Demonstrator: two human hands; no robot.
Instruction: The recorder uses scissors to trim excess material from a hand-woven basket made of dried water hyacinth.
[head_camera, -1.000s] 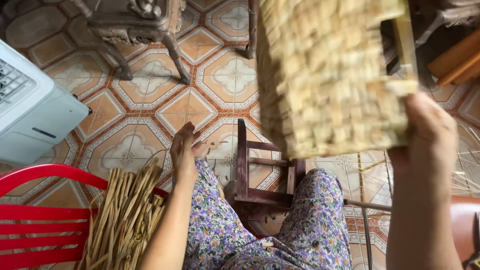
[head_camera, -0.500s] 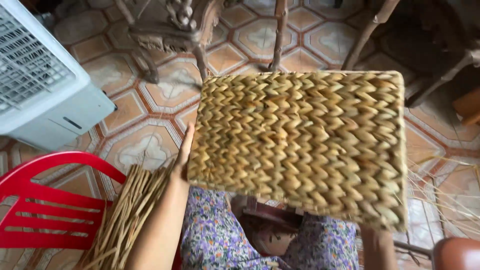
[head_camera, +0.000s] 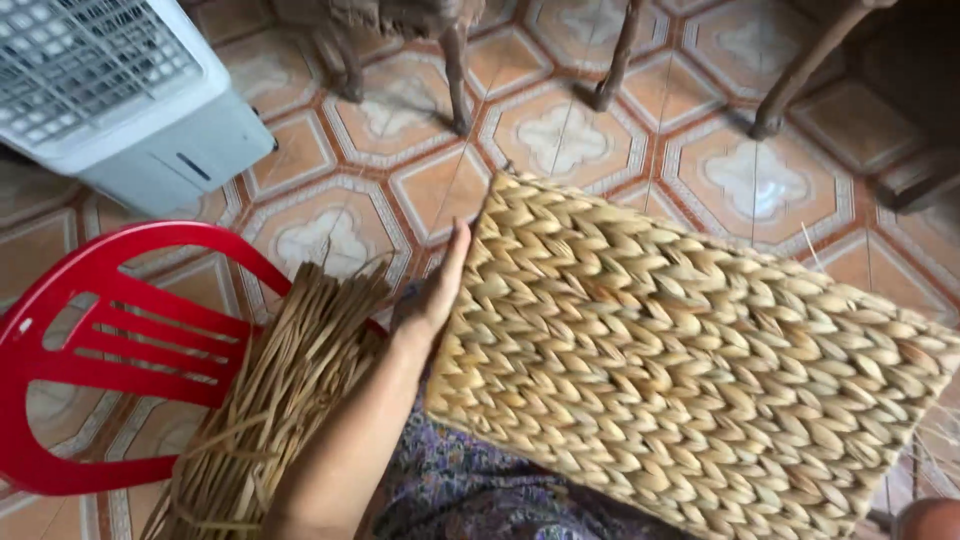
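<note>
Over the lap: we see a woven straw panel (head_camera: 690, 370), lying flat and tilted.
Left hand (head_camera: 432, 295): fingers together, pressed flat against the panel's left edge.
Right hand: we cannot tell; hidden by the panel.
Left of the panel: dried reed bundle (head_camera: 275, 390) on a red plastic chair (head_camera: 95, 350).
Beyond the chair: white fan unit (head_camera: 110, 90) on the tiled floor (head_camera: 560, 135).

Reed bundle (head_camera: 270, 400), red chair (head_camera: 90, 350) crowd left; tiled floor (head_camera: 560, 140) ahead open.
</note>
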